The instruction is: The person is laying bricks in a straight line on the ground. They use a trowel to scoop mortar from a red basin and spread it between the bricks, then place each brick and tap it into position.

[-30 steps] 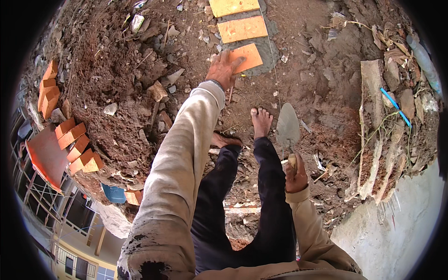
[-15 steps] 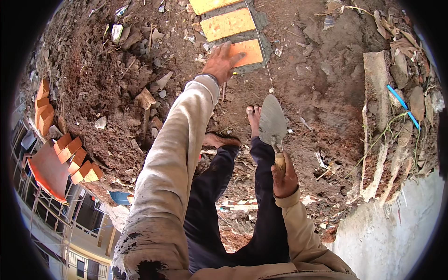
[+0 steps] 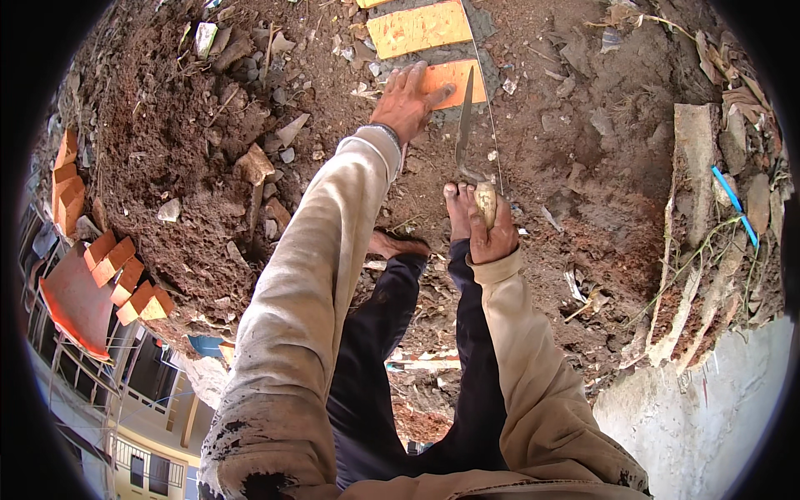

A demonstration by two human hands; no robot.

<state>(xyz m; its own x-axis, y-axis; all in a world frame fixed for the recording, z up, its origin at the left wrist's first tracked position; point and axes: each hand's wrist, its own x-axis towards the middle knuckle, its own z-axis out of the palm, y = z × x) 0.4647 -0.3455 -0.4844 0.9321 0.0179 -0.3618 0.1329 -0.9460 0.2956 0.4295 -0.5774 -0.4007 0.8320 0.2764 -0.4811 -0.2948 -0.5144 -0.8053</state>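
An orange brick (image 3: 461,81) lies in grey mortar at the top of the view. My left hand (image 3: 406,104) rests at its left end, fingers stretched out and thumb lying over the brick's top. My right hand (image 3: 494,233) is closed round the wooden handle of a trowel (image 3: 464,129). The trowel's blade stands edge-on, its tip pointing away from me and overlapping the brick's near right part in view; whether it touches is unclear. A thin string line (image 3: 493,133) runs past the brick's right end. Beyond lies another orange brick (image 3: 419,30) in mortar.
Several loose bricks (image 3: 125,279) are stacked at the left, beside a red-orange tray (image 3: 79,300). Stones and rubble (image 3: 257,164) cover the soil. My bare foot (image 3: 457,208) is close to the trowel. Long slabs (image 3: 693,167) and a blue strip (image 3: 733,204) lie at the right.
My right hand has moved forward with the trowel, turning its blade from flat to edge-on and bringing the tip to the near brick. My left hand stays at that brick.
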